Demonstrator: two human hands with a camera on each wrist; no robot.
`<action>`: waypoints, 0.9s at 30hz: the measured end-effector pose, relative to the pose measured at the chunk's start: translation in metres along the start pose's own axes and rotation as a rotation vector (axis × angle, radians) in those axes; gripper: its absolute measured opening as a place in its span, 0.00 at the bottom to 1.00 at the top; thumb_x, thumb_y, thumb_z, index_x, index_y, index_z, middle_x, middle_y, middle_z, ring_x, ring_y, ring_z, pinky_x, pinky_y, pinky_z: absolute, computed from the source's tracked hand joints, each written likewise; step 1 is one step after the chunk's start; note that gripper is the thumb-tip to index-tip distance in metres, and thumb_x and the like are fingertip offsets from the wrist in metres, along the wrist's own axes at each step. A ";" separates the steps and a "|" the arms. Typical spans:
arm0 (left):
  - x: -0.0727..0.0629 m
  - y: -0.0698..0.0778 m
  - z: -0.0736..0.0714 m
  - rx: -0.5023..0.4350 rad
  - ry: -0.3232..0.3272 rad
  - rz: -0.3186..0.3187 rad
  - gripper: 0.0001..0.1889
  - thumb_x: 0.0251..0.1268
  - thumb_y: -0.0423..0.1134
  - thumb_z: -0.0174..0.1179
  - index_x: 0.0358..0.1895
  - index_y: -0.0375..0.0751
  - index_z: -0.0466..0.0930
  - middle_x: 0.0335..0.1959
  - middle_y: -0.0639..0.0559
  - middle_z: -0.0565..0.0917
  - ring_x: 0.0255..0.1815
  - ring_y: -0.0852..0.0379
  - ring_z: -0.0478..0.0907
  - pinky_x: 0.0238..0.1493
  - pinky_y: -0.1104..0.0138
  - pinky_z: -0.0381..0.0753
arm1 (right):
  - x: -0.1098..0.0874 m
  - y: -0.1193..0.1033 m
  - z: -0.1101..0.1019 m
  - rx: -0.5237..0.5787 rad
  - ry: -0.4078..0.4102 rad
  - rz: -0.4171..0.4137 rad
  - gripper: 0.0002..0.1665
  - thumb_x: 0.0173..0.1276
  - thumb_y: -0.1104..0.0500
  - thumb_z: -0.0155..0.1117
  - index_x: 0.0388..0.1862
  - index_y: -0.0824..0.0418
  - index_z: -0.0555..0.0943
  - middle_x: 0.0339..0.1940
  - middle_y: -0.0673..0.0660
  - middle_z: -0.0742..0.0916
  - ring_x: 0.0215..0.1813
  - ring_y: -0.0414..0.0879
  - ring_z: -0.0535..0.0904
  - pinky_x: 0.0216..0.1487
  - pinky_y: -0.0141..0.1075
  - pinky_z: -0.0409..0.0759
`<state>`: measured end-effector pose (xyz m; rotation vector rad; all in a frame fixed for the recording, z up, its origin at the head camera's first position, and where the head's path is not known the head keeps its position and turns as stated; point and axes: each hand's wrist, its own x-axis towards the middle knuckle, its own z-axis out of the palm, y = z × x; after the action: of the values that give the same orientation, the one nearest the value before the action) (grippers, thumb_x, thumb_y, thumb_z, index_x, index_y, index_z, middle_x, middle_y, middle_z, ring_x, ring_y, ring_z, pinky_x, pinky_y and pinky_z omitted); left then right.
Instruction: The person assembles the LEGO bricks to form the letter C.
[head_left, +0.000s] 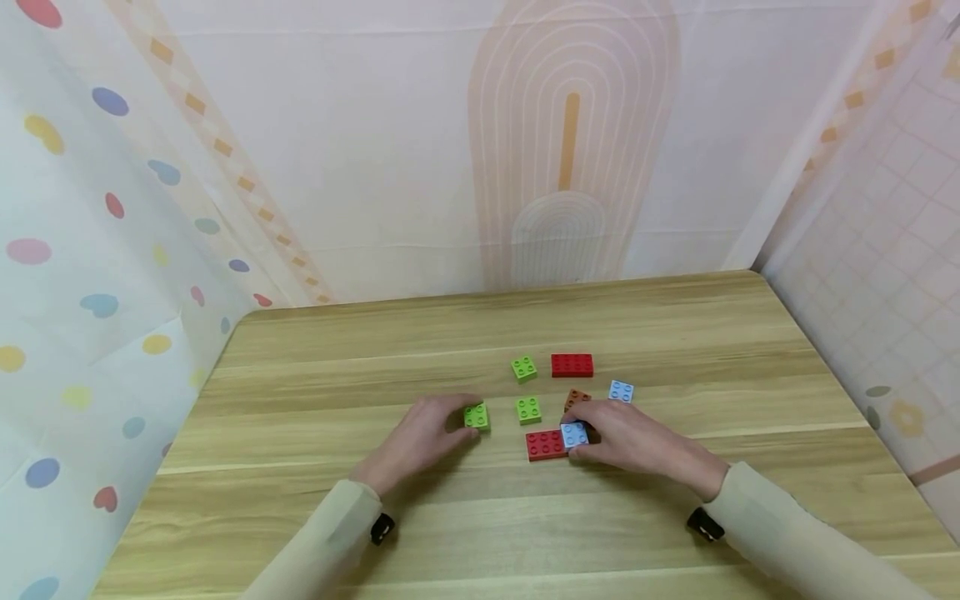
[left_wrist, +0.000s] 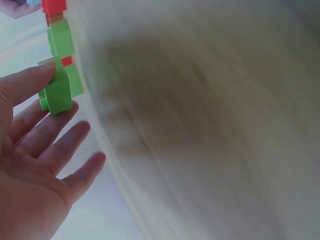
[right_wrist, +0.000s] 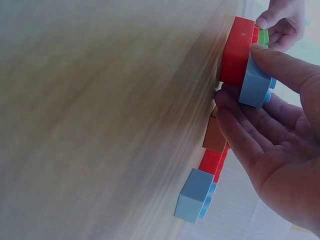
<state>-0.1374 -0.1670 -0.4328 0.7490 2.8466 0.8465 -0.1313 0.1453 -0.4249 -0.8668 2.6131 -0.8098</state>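
Observation:
My left hand (head_left: 422, 437) pinches a green toy brick (head_left: 476, 417) between thumb and fingers; the left wrist view shows that green brick (left_wrist: 60, 92) held at its sides. To the right, my right hand (head_left: 626, 435) grips a light blue brick (head_left: 573, 435), which sits on the right end of a long red brick (head_left: 544, 445). In the right wrist view the blue brick (right_wrist: 255, 82) lies against the studded side of the red brick (right_wrist: 237, 50), with thumb and fingers around it. Another green brick (head_left: 528, 409) stands between the hands.
Beyond the hands are a green brick (head_left: 523, 368), a long red brick (head_left: 572, 365), a brown brick (head_left: 577, 400) partly behind the right hand, and a light blue brick (head_left: 621, 392). The wooden table (head_left: 315, 358) meets a patterned cloth backdrop (head_left: 390, 167) at its far edge.

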 end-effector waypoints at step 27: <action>0.000 0.040 0.013 -0.128 -0.031 0.078 0.22 0.64 0.37 0.68 0.61 0.42 0.78 0.59 0.50 0.82 0.57 0.53 0.79 0.59 0.58 0.78 | -0.001 0.001 0.001 0.005 0.003 -0.009 0.20 0.65 0.52 0.72 0.53 0.58 0.82 0.44 0.46 0.84 0.40 0.36 0.76 0.42 0.33 0.79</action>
<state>-0.1175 -0.1314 -0.4227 0.8528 2.7213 1.0072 -0.1312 0.1463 -0.4261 -0.8780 2.6102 -0.8198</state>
